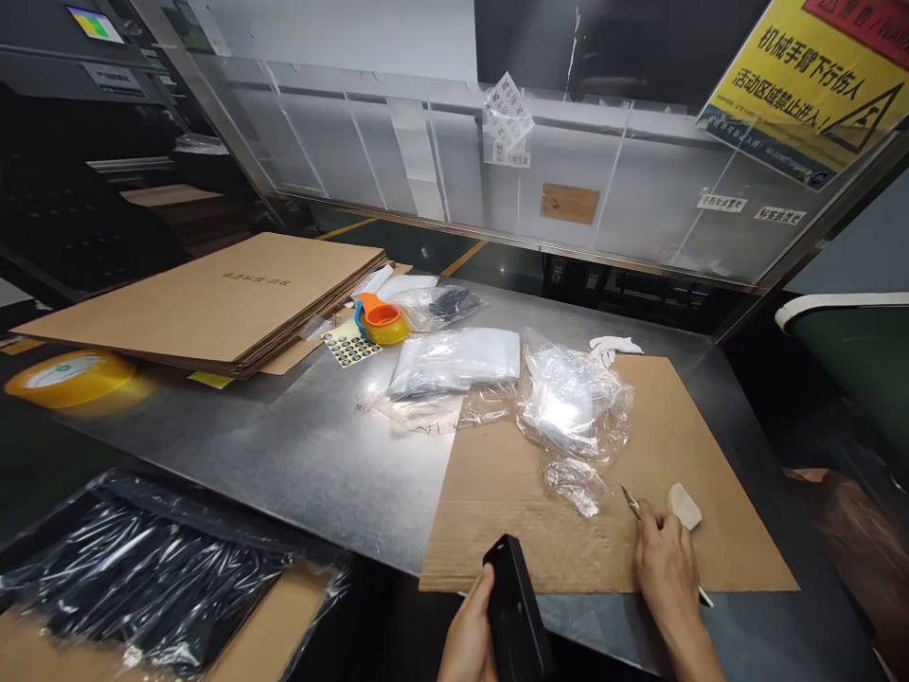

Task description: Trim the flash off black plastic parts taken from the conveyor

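My left hand [469, 629] grips a long black rectangular part [512, 597] at the table's front edge, thumb along its side. The part is tilted, its lower end cut off by the frame. My right hand [664, 559] is closed around a slim pointed knife [629, 498] over the cardboard sheet [525, 540]. The blade tip points up and left; a pale handle end shows below the hand. Just beyond the right fingers lies a cream-coloured cloth-like piece [683, 507]. Crumpled clear plastic bags [577, 403] rest on the cardboard's far part.
White wrapped sheets [458, 358], an orange tape dispenser [383, 320] and a sticker sheet [351, 344] lie on the metal table [305, 445]. Flat cartons [213, 294] are stacked left, beside a yellow tape roll [71, 377]. A plastic-lined box [163, 568] stands lower left.
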Available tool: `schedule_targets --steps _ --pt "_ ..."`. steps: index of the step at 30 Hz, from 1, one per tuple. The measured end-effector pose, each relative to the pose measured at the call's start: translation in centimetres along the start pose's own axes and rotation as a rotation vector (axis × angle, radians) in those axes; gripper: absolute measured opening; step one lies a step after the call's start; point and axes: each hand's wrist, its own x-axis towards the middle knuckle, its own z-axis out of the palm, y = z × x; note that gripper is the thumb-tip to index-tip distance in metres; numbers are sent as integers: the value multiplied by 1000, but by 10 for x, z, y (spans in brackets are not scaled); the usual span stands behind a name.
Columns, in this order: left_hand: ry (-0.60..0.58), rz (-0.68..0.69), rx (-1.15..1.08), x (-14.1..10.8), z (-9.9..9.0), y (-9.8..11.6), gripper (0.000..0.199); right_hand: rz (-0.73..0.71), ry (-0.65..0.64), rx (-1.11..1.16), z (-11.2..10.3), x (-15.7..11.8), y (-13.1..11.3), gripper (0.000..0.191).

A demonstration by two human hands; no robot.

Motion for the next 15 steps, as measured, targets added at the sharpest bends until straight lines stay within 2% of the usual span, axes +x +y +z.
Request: schedule_targets --steps 3,5,9,12,15 --pt "-38 3 -50 3 -1 5 19 -7 61 40 -2 6 -2 30" --pt "-40 -17 -84 5 0 8 23 -45 95 109 -6 8 -9 30" --pt "-63 -217 -139 11 4 10 41 -184 87 274 -10 20 -32 27" --pt "-158 -325 -202 18 7 5 51 -235 30 332 -6 44 -44 25" --pt "-241 -349 -187 28 12 -11 57 -265 -43 335 2 79 -48 23"
